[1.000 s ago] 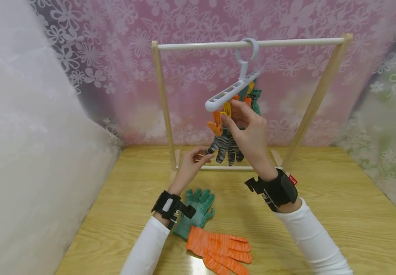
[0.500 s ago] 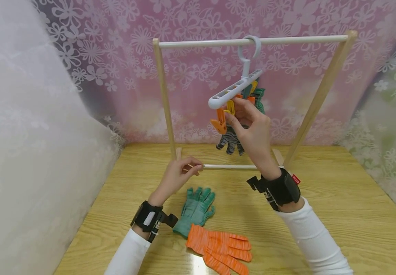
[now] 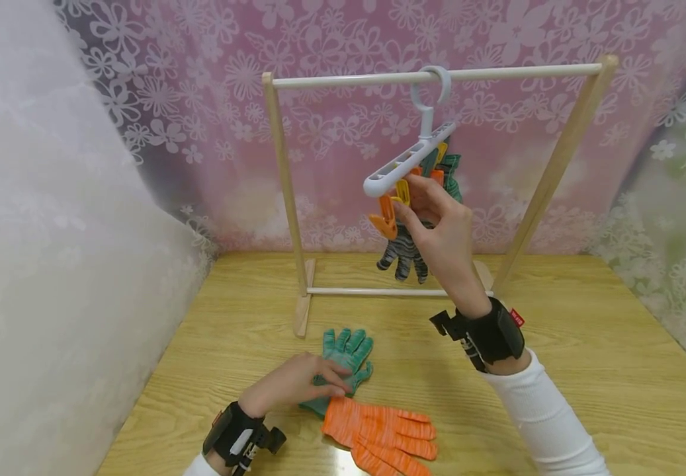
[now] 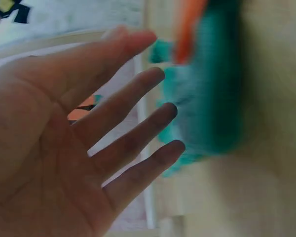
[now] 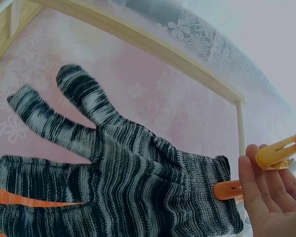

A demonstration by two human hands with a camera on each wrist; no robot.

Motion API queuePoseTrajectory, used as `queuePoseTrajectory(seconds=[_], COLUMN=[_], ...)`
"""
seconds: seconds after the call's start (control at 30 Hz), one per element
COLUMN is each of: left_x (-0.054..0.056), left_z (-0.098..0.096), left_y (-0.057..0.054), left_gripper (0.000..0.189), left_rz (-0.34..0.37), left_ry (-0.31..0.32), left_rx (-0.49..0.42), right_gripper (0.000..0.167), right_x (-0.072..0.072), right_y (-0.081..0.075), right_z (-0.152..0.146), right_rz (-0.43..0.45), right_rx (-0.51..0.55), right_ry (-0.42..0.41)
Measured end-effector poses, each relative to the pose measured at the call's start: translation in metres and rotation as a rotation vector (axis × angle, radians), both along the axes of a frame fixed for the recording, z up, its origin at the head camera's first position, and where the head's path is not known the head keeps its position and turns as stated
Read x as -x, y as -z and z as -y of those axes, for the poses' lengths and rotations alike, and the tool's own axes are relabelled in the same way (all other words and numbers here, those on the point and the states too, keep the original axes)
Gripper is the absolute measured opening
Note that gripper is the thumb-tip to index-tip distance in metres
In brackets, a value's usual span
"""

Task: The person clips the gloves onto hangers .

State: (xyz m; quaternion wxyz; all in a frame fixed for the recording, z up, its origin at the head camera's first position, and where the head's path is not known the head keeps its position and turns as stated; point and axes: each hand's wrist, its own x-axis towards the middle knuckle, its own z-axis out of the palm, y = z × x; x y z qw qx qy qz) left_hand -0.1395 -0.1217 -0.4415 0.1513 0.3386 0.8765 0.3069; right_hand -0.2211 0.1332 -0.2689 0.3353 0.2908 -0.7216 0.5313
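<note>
My right hand (image 3: 440,228) pinches a yellow clothespin (image 5: 276,154) under the pale grey hanger (image 3: 408,158). Beside it, an orange clothespin (image 5: 227,189) clamps the cuff of a black-and-grey striped glove (image 5: 138,173), which hangs fingers down in the head view. Another orange clothespin (image 3: 384,221) dangles at the hanger's near end. Low over the table, my left hand (image 3: 298,383) has its fingers extended and nothing in its grasp. It is above a green glove (image 3: 348,347), close to the cuff of an orange glove (image 3: 378,426); contact cannot be told.
A wooden rack with a white top bar (image 3: 343,80) carries the hanger by its hook. Farther along the hanger hang a green glove (image 3: 452,178) and more clothespins. The rack's left foot (image 3: 302,314) stands on the wood-grain table (image 3: 557,370).
My left hand has left the striped glove's fingers and come down and toward me, over the gloves on the table. My right hand keeps its pinch at the hanger, shifting slightly right.
</note>
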Motion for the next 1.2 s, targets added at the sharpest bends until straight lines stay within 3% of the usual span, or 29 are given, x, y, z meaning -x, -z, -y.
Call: queuePoseTrajectory(seconds=[0.1, 0.17, 0.47, 0.67, 1.2], left_x=[-0.004, -0.004, 0.005, 0.018, 0.065], left_z=[0.0, -0.001, -0.011, -0.016, -0.042], left_y=[0.009, 0.012, 0.01, 0.01, 0.017], left_gripper=[0.022, 0.022, 0.021, 0.021, 0.022], left_rz=[0.014, -0.016, -0.105, -0.134, -0.196], left_ry=[0.0, -0.004, -0.035, -0.039, -0.02], left_rx=[0.031, 0.054, 0.065, 0.067, 0.061], right_gripper=[0.041, 0.041, 0.04, 0.042, 0.042], right_x=[-0.001, -0.001, -0.002, -0.003, -0.005], right_y=[0.0, -0.001, -0.003, -0.002, 0.001], right_z=[0.0, -0.001, -0.001, -0.002, -0.004], right_rz=[0.008, 0.011, 0.014, 0.032, 0.05], right_rx=[-0.005, -0.005, 0.003, -0.004, -0.006], right_ry=[0.005, 0.005, 0.017, 0.026, 0.017])
